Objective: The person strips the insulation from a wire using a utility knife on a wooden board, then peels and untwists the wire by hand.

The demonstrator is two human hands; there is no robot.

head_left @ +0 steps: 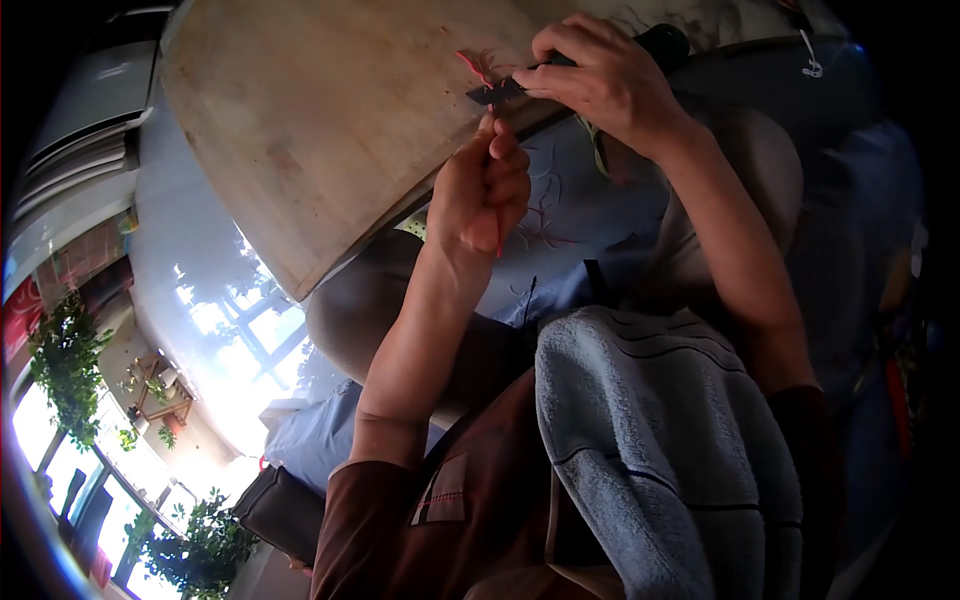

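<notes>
Pinching the strand (492, 109) at twelve o'clock, my left hand (482, 188) grips near its end (best there: it looks light and limp). My right hand (610, 90), at one o'clock, clasps the knife (492, 94).

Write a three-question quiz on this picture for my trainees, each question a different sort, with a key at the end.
1. Multiple choice: how is the knife placed?
A) lying loose on the floor
B) held in the right hand
C) tucked under the towel
2. True or false: the towel is spread out on the table.
3. Fill the gap: the left hand grips a thin ____ strand.

Key: 1. B. 2. False; it drapes over the person's front. 3. Red.
</notes>
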